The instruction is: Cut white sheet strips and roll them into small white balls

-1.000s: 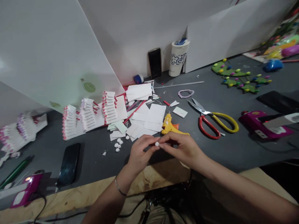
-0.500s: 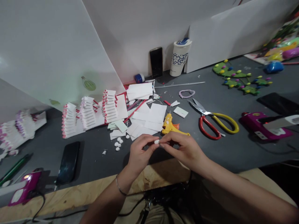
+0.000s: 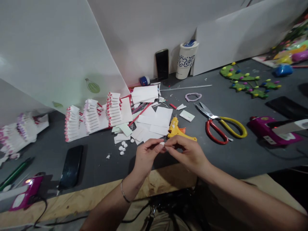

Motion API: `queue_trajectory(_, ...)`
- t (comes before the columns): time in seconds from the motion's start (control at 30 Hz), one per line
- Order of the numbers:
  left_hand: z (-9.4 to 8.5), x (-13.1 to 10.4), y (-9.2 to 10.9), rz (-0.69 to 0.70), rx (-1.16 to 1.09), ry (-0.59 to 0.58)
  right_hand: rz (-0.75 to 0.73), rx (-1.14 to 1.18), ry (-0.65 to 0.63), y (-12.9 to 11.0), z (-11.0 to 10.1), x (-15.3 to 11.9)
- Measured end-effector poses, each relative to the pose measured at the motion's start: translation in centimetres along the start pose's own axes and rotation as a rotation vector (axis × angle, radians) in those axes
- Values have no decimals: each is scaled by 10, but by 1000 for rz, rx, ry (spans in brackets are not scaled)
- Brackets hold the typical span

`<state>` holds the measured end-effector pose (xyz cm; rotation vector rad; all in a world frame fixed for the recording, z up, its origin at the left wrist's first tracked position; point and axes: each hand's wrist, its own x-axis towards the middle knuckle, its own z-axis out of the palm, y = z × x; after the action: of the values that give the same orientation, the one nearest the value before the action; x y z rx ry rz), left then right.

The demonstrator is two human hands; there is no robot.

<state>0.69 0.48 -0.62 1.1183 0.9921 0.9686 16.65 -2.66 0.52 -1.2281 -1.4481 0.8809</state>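
Note:
Between my fingertips, just above the table's front edge, is a small white lump, soft-looking like clay. My left hand pinches it between thumb and forefinger. From the other side, my right hand also pinches at it, with the fingertips of both hands nearly touching. Several small white balls lie on the table to the left of my hands, with a torn white scrap beside them. Right behind my right hand lies a yellow glue gun, its lower part partly hidden.
White paper pieces spread behind my hands. Scissors with red and yellow handles lie open to the right, near a magenta power strip. Leftward are a phone and cards with rows of white, pink-tipped pieces. A cup stands behind.
The white lump has turned slightly between my fingertips and is a little more covered by my left thumb. Both hands stay in nearly the same place; the view has shifted slightly.

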Motion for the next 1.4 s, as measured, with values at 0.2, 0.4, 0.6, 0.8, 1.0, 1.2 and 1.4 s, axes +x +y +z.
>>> queue_trajectory(0.2,4,-1,0,23,-16,69,123,153,-36,-1,2,1)
queue_trajectory(0.4,4,-2,-1,90,56,96,333,395,-51,1,6,4)
queue_trajectory(0.6,5,-3,-3,146,125,96,415,421,-103,1,6,3)
queue_trajectory(0.8,-5,-1,10,321,391,-94,453,406,-119,0,1,7)
queue_trajectory(1.0,-17,3,16,645,774,-196,488,358,-176,-3,-6,9)
queue_trajectory(1.2,-17,2,15,753,852,-190,499,377,-186,-8,-8,9)
queue_trajectory(1.4,-15,1,18,679,831,-108,551,482,-219,-10,-11,12)
